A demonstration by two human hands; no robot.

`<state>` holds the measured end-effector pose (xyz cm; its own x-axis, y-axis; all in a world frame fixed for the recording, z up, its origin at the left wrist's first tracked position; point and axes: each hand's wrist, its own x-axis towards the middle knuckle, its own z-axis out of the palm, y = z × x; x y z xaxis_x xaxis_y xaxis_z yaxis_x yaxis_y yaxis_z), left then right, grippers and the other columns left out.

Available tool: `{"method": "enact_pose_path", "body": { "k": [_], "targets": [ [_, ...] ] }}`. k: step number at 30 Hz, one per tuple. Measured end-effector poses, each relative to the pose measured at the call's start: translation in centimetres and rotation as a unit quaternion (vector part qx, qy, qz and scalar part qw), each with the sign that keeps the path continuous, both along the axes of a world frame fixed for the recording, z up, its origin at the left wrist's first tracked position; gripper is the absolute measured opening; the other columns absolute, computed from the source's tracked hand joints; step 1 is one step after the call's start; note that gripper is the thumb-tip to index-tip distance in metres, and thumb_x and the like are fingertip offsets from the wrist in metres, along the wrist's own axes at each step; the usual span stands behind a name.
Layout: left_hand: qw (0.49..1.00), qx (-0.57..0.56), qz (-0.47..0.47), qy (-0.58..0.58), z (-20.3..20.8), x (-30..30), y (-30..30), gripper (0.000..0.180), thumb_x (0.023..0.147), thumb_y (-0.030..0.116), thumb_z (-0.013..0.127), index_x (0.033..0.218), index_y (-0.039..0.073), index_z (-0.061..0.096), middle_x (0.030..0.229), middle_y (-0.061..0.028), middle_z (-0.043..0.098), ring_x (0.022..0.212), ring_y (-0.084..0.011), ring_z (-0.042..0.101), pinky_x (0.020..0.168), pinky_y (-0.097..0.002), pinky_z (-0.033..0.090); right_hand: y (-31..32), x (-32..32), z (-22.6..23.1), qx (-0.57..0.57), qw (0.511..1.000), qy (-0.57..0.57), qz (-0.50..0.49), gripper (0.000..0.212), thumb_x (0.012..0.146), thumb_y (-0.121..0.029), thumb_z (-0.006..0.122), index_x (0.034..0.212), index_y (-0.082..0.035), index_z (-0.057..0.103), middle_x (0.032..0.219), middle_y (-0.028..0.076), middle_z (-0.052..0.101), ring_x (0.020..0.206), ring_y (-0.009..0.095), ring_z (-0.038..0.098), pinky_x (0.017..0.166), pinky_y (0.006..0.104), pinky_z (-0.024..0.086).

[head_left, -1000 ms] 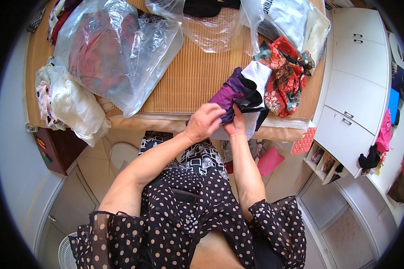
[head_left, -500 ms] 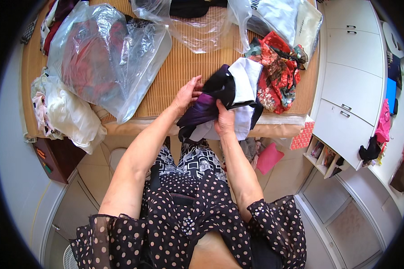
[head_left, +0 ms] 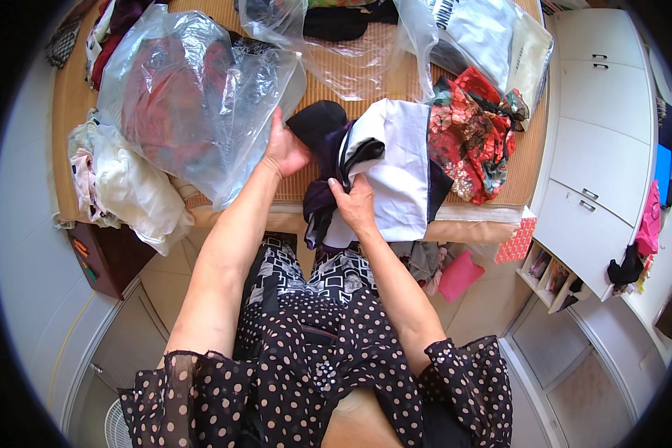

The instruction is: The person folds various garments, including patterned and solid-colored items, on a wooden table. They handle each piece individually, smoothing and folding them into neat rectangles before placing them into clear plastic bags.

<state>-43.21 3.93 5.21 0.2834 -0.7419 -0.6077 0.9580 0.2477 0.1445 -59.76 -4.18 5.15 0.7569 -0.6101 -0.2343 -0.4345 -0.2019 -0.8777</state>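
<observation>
A folded garment of black, dark purple and white cloth (head_left: 399, 172) lies bunched at the bed's near edge. My right hand (head_left: 357, 205) is closed on its middle, with the thumb on top near the dark purple part. Beside the garment's black end (head_left: 317, 123) is my left hand (head_left: 285, 153), its thumb stretched up and apart. The left fingers are partly hidden by the black cloth, and no grip on it shows. The white part of the garment spreads to the right of my right hand.
A clear plastic bag (head_left: 201, 97) with red clothing lies left on the woven mat (head_left: 418, 212). White clothes (head_left: 138, 194) hang over the left edge. A red floral garment (head_left: 470, 138) sits right. More bags (head_left: 366, 67) lie at the back; white cabinets (head_left: 601, 134) stand right.
My left hand has moved left, carrying or following the black end outward. The white cloth is spread wider to the right. My right hand has shifted slightly left and lower, still holding the garment.
</observation>
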Motion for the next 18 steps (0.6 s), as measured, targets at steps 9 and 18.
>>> {"method": "enact_pose_path", "body": {
  "k": [9,18],
  "targets": [
    [0.987,0.097,0.020,-0.125,-5.6,1.2,3.6,0.035,0.092,0.025,0.048,0.119,0.003,0.049,0.114,-0.0104,0.059,0.107,-0.0219,0.055,0.096,-0.0379,0.042,-0.3,-0.4,-1.0,0.028,0.998,0.045,-0.022,0.031,0.082,-0.016,0.058,0.107,0.000,0.054,0.097,0.024,0.061,0.093,0.043,0.055,0.078,0.0418,0.045],
    [0.995,0.065,0.030,-0.073,-3.9,1.5,2.4,0.057,0.089,0.049,0.045,0.127,0.006,0.042,0.124,-0.0101,0.052,0.116,-0.0242,0.048,0.101,-0.0413,0.036,0.8,0.1,0.3,-0.076,0.996,0.037,0.037,0.026,0.079,-0.016,0.060,0.100,-0.001,0.056,0.092,0.022,0.057,0.082,0.041,0.055,0.074,0.0432,0.045]
  ]
}}
